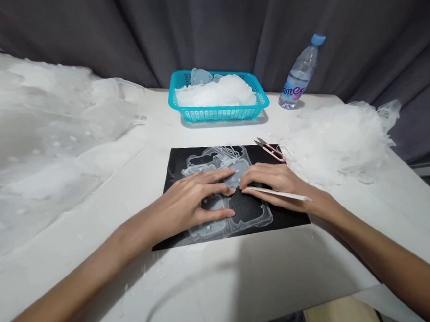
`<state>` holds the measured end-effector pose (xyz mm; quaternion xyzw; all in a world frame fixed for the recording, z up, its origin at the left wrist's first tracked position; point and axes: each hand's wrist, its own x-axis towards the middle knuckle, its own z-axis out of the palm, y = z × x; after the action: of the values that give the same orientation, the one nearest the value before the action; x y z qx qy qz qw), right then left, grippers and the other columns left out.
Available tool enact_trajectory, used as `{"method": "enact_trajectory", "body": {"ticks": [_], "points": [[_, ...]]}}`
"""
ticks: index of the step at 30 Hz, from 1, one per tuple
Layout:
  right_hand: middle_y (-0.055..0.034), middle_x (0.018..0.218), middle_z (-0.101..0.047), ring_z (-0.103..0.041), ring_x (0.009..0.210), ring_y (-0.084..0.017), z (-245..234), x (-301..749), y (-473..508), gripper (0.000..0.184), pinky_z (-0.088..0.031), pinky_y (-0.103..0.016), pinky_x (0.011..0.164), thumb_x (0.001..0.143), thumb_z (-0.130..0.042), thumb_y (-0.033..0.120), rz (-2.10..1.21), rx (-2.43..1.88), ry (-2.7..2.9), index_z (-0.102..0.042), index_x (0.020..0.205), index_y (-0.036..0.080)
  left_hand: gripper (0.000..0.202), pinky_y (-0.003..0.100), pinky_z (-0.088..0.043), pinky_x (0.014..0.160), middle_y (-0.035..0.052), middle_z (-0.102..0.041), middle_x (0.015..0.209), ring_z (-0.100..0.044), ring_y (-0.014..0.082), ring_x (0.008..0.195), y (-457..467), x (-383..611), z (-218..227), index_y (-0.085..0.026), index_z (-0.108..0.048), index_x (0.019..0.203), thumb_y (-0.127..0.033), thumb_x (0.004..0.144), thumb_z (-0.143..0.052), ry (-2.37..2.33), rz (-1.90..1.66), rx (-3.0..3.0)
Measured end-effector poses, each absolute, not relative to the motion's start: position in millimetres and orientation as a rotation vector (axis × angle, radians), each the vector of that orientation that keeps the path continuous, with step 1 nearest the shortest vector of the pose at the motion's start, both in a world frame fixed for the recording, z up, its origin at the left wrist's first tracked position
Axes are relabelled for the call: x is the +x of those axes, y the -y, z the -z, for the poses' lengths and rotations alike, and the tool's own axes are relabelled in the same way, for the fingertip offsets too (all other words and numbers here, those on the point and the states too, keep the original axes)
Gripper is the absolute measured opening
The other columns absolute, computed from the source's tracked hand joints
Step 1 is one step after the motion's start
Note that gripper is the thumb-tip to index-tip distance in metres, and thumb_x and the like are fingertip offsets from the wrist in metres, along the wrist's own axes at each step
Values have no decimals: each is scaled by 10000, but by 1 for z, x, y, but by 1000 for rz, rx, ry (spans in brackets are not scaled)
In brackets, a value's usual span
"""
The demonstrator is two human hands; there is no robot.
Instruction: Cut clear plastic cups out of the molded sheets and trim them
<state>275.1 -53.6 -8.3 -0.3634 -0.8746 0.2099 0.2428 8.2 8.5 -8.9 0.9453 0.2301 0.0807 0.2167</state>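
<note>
A clear plastic sheet of moulded parts (215, 161) lies on a black mat (277, 215) in the middle of the white table. My left hand (192, 202) rests flat on the sheet, fingers stretched out and pressing it down. My right hand (271, 181) is closed around a thin white blade-like tool (279, 193), its tip touching the sheet beside my left fingertips.
Small pink-handled snips (271, 149) lie at the mat's far right corner. A turquoise basket (219, 112) of clear plastic pieces stands behind. A water bottle (299, 76) leans at the back right. Heaps of clear plastic film sit at the right (338, 140) and left (43, 129).
</note>
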Motion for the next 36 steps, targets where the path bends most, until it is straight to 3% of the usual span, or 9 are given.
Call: {"method": "enact_trajectory", "body": {"ticks": [8,23,29,36], "points": [[-41,1104,-723,-676,1048,-187,10,276,53,116,-521,-339,945,1074,-544,262,-684,-1037,2295,-652,1083,220,462,499,-421,1207,58,-475,1640,-512,309,1466,-8,6,11,-276,-735,1240,-626,954,-639,-630,-204,2586],[-109,1003,-709,-673,943,-239,9,252,65,123,-535,-356,811,1067,-477,196,-194,-1188,2453,-591,1027,177,469,486,-400,1225,54,-472,1639,-502,296,1476,-7,4,11,-282,-728,1246,-636,955,-631,-638,-252,2570],[-81,1011,-700,-678,886,-198,-1,268,63,124,-516,-311,771,1083,-476,214,-415,-1132,2440,-595,1059,194,476,489,-374,1240,55,-445,1655,-486,297,1488,-7,5,10,-284,-732,1250,-643,961,-616,-638,-216,2589],[-72,1044,-728,-692,962,-208,2,268,60,115,-534,-338,836,1077,-504,218,-449,-1081,2426,-616,1068,192,505,510,-367,1240,56,-414,1672,-446,301,1516,-9,4,12,-295,-716,1276,-670,961,-593,-640,-199,2602]]}}
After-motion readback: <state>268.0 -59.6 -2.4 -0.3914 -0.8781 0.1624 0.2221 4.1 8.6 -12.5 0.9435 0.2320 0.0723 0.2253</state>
